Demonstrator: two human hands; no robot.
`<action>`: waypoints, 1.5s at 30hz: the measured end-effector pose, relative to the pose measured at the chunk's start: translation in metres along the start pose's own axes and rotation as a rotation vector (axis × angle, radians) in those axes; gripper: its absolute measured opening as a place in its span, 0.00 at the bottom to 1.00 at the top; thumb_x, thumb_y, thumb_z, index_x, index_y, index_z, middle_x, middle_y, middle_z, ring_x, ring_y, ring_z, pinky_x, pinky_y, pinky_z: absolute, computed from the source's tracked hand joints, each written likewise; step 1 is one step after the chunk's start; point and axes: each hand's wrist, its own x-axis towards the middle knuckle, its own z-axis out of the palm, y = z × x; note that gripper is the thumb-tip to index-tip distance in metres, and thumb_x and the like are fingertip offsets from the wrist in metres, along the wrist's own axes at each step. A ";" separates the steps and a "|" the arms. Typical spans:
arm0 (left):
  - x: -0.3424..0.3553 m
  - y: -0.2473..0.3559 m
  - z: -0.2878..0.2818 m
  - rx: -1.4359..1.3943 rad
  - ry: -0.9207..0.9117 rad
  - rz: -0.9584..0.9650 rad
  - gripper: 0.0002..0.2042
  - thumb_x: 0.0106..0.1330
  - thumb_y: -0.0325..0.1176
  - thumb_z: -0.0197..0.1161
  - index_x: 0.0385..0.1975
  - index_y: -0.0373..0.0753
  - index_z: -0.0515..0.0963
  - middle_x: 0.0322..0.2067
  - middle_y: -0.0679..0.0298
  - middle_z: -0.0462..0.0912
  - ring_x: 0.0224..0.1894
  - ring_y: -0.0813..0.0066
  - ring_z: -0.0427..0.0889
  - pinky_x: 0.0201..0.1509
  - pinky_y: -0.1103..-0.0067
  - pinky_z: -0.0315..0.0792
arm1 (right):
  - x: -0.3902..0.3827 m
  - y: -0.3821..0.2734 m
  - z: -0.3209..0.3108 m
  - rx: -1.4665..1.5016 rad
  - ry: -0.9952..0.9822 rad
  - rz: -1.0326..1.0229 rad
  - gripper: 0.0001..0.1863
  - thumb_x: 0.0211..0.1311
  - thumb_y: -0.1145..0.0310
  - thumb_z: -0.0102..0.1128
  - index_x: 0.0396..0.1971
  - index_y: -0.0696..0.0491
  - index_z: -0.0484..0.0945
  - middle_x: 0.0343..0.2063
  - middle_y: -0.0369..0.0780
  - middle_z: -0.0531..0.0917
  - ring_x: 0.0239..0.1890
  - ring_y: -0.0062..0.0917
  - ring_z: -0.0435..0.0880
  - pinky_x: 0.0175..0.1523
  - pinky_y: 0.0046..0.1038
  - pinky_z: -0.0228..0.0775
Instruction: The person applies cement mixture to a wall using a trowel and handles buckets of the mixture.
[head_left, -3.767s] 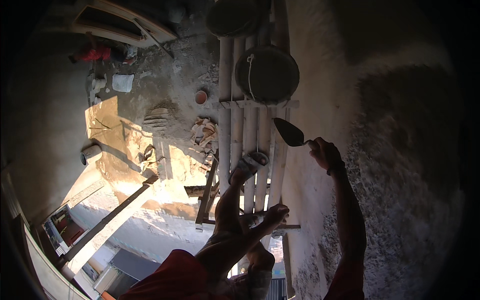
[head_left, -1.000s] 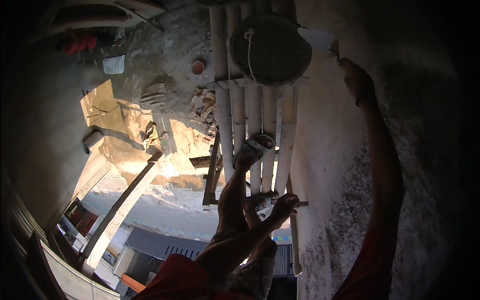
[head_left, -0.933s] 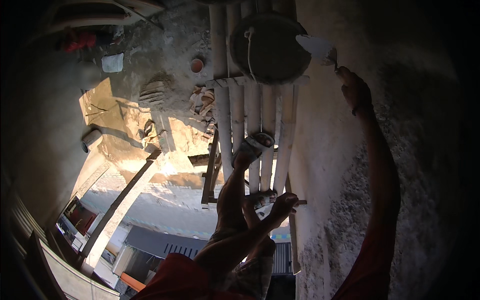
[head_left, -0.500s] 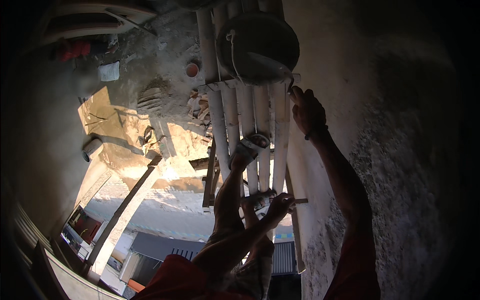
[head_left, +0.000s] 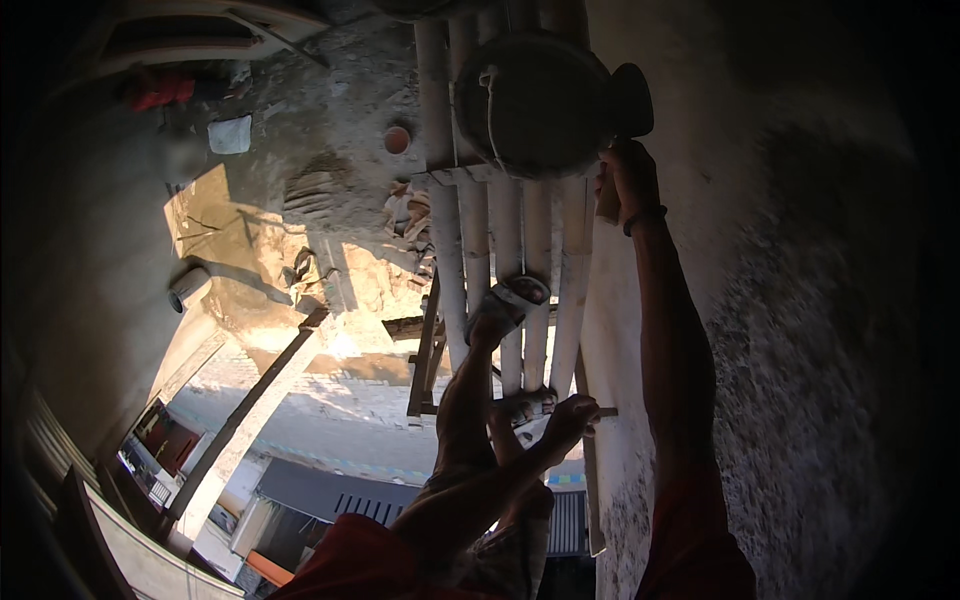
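Scaffold poles (head_left: pixel 520 260) are carrying a round pan (head_left: pixel 535 100) at top center; right hand (head_left: pixel 625 180) is gripping a trowel (head_left: pixel 630 100) beside it, left hand (head_left: pixel 570 415) is closed on a flat tool (head_left: pixel 600 411).

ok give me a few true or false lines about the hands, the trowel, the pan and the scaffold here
1. The right hand holds a trowel raised beside the round pan. True.
2. The pan sits on the ground below. False: it rests on the pole platform the person stands on.
3. The left hand is low, near the platform's edge by the wall. True.
4. The person stands barefoot. False: a sandal shows on the forward foot.
5. The left hand grips the trowel. False: the right hand does.
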 end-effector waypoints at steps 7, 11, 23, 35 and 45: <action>-0.004 0.004 0.002 -0.018 0.032 0.039 0.15 0.67 0.36 0.54 0.45 0.30 0.71 0.33 0.54 0.80 0.29 0.72 0.81 0.35 0.80 0.76 | 0.040 -0.053 0.044 -0.302 -0.096 -0.035 0.08 0.51 0.70 0.54 0.31 0.51 0.67 0.18 0.34 0.70 0.16 0.20 0.72 0.20 0.27 0.66; -0.004 0.009 0.011 0.027 -0.020 0.044 0.14 0.67 0.36 0.55 0.45 0.31 0.71 0.32 0.55 0.80 0.31 0.72 0.81 0.35 0.80 0.77 | 0.053 -0.012 0.014 -0.988 0.184 -0.731 0.18 0.54 0.66 0.54 0.46 0.52 0.67 0.26 0.44 0.78 0.24 0.37 0.80 0.28 0.37 0.73; -0.008 0.011 0.000 -0.033 -0.003 0.036 0.15 0.65 0.36 0.54 0.45 0.32 0.72 0.38 0.55 0.79 0.40 0.70 0.81 0.38 0.77 0.77 | -0.044 0.018 -0.032 -0.893 0.067 -0.610 0.19 0.55 0.68 0.52 0.48 0.53 0.67 0.34 0.47 0.80 0.36 0.48 0.79 0.41 0.42 0.73; -0.011 0.003 -0.008 -0.060 0.033 0.067 0.14 0.62 0.38 0.56 0.40 0.33 0.74 0.30 0.59 0.80 0.33 0.74 0.81 0.35 0.79 0.76 | -0.141 0.046 -0.045 -0.397 -0.154 0.092 0.14 0.54 0.70 0.56 0.41 0.53 0.68 0.19 0.34 0.72 0.13 0.17 0.71 0.17 0.22 0.64; -0.018 -0.015 -0.011 0.499 0.079 0.153 0.16 0.60 0.41 0.57 0.41 0.35 0.78 0.41 0.48 0.80 0.44 0.56 0.80 0.49 0.68 0.71 | -0.113 0.148 0.103 -0.099 -0.412 0.183 0.14 0.56 0.67 0.57 0.40 0.52 0.65 0.19 0.33 0.71 0.14 0.16 0.70 0.17 0.22 0.65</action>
